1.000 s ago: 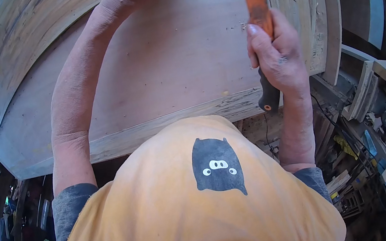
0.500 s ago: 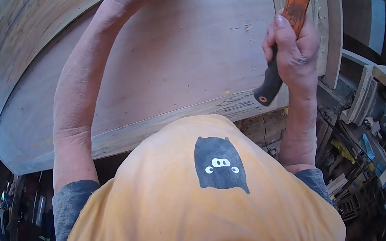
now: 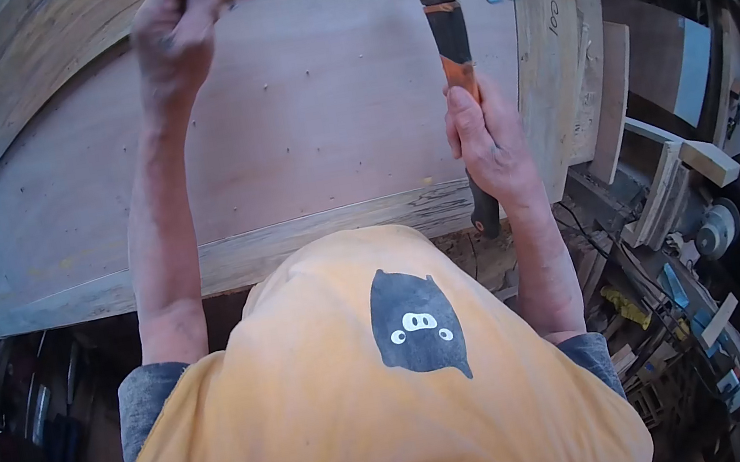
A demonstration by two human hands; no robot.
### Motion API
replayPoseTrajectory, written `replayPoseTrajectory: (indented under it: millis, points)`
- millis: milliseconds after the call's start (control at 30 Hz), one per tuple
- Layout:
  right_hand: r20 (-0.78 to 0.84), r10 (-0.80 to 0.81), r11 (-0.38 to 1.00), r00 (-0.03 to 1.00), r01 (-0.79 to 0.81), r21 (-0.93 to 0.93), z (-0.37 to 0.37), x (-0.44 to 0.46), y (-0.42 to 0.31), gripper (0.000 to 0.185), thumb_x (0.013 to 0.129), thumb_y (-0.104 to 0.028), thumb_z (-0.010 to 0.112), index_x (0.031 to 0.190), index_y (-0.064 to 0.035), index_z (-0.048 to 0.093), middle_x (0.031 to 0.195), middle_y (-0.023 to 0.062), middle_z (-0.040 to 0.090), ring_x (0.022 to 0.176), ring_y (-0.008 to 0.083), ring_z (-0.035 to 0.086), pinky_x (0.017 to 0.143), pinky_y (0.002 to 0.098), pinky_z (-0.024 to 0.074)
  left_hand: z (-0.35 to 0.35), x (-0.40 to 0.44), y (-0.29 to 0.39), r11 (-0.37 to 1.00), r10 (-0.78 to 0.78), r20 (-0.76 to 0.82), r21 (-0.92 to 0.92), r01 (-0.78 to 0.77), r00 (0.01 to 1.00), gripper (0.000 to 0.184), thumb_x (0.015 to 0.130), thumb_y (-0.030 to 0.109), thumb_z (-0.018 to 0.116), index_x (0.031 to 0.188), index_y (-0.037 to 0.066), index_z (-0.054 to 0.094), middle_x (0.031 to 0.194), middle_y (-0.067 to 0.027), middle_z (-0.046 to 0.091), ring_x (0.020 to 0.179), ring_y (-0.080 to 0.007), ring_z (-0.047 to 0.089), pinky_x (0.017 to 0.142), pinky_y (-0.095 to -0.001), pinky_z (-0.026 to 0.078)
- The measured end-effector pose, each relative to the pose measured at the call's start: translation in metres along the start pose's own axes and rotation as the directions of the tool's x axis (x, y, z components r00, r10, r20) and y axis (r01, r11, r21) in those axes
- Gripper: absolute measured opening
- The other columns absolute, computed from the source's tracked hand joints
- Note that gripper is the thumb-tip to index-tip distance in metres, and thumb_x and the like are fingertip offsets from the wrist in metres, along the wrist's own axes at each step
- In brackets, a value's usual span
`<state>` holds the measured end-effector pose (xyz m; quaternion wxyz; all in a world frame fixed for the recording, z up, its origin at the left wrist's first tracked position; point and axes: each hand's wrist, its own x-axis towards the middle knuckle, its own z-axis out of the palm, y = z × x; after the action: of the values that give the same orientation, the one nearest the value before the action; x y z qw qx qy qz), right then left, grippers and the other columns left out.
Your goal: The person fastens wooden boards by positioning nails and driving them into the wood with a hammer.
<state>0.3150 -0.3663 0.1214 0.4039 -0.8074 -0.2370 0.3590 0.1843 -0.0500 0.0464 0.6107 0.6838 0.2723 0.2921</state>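
R. hand [image 3: 488, 130] had a claw hammer [image 3: 449, 35] by its handle, fingers wrapped right round, thumb along the grip. Hammer was over the R. side of the flat wood panel [image 3: 324, 122], head pointing away from the person, striking face to L., claw to R.; couldn't tell if the head touched anything. L. hand [image 3: 178, 44] was up by the curved wood board [image 3: 31, 106], fingers curled in tight w/ thumb against them; couldn't tell if a small item was pinched there. Small specks dotted the panel; board marked "100" [image 3: 558, 71] lay along its R. end.

Step, as I'd judge: hammer work at the panel's far edge, betw. blows. Next move prob. called for a firm grip, striking face squared to its spot & L. fingers kept clear.
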Motion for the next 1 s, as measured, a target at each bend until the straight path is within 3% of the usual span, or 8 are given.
replayPoseTrajectory:
  millis: [67,167,267,367,600,700,833,1000]
  points:
    - [-0.019,0.034,0.999,0.999,-0.035,-0.021,0.009,-0.001,-0.017,0.04,0.111,-0.039,0.044,0.113,-0.0005,0.056,0.069,-0.0009,0.051,0.055,0.0071,0.046,0.053,0.024,0.0382,-0.028,-0.025,-0.003,0.997,0.007,-0.085,0.074,-0.001,0.996,0.008,0.1,0.009,0.067,0.105,0.003,0.07,0.077,0.0055,0.059,0.064,-0.0015,0.049,0.056,-0.0179,0.037]
    - [-0.05,-0.065,0.99,0.997,0.058,-0.128,0.007,0.003,-0.038,0.04,0.111,-0.039,0.045,0.11,-0.0003,0.056,0.069,0.0002,0.052,0.058,0.0071,0.047,0.054,0.0249,0.0384,-0.061,-0.054,-0.008,0.996,-0.058,-0.169,0.055,0.068,0.984,0.007,0.101,0.011,0.067,0.105,0.005,0.07,0.075,0.0068,0.056,0.062,-0.0004,0.045,0.053,-0.0174,0.032]
    - [-0.051,-0.059,0.961,0.997,0.043,-0.274,0.005,0.008,-0.046,0.037,0.109,-0.037,0.049,0.102,-0.0013,0.054,0.069,0.0137,0.057,0.062,0.0276,0.061,0.062,0.041,0.0486,-0.081,-0.067,-0.017,0.991,-0.105,-0.208,0.063,0.12,0.972,0.007,0.102,0.013,0.067,0.102,0.007,0.07,0.073,0.0082,0.054,0.061,0.0004,0.043,0.053,-0.0177,0.031]
    - [0.016,-0.009,0.864,1.0,0.016,-0.503,0.013,0.036,-0.02,0.036,0.109,-0.035,0.048,0.101,-0.0003,0.054,0.069,0.0158,0.057,0.063,0.0328,0.061,0.062,0.0446,0.0481,-0.086,-0.07,-0.028,0.986,-0.144,-0.223,0.054,0.16,0.964,0.007,0.101,0.01,0.067,0.097,0.005,0.069,0.078,0.0093,0.056,0.069,0.0005,0.044,0.058,-0.0175,0.034]
    - [-0.062,0.008,0.971,0.998,-0.022,-0.239,0.002,0.009,-0.083,0.037,0.11,-0.037,0.047,0.099,-0.0019,0.056,0.065,0.0048,0.057,0.06,0.014,0.057,0.056,0.0339,0.0457,-0.082,-0.068,-0.032,0.993,-0.069,-0.227,0.08,0.089,0.971,0.007,0.102,0.014,0.067,0.101,0.008,0.071,0.075,0.011,0.054,0.061,0.0021,0.04,0.052,-0.0168,0.028]
    - [-0.067,-0.008,0.979,0.998,-0.006,-0.204,-0.006,0.002,-0.081,0.034,0.109,-0.034,0.047,0.099,-0.003,0.057,0.066,0.0024,0.056,0.06,0.0111,0.056,0.055,0.032,0.0446,-0.081,-0.064,-0.031,0.99,-0.049,-0.208,0.116,0.074,0.977,0.007,0.102,0.013,0.066,0.1,0.008,0.071,0.076,0.0112,0.054,0.062,0.0022,0.041,0.053,-0.0164,0.029]
    - [0.017,0.078,0.845,0.997,-0.057,-0.532,0.007,0.056,-0.029,0.039,0.11,-0.037,0.044,0.097,-0.002,0.056,0.065,0.0057,0.055,0.06,0.0136,0.058,0.056,0.0343,0.046,-0.078,-0.065,-0.033,0.988,-0.037,-0.182,0.14,0.063,0.983,0.007,0.102,0.012,0.065,0.101,0.007,0.07,0.076,0.0113,0.053,0.064,0.0023,0.041,0.055,-0.016,0.03]
    - [0.046,0.111,0.97,0.993,-0.098,-0.224,-0.004,0.032,-0.077,0.044,0.11,-0.041,0.041,0.096,-0.0024,0.055,0.066,0.0056,0.056,0.055,0.0135,0.056,0.052,0.0324,0.0451,-0.081,-0.059,-0.031,0.987,-0.131,-0.191,0.072,0.147,0.973,0.008,0.103,0.012,0.065,0.101,0.006,0.07,0.077,0.0107,0.054,0.067,0.0015,0.043,0.057,-0.0165,0.032]
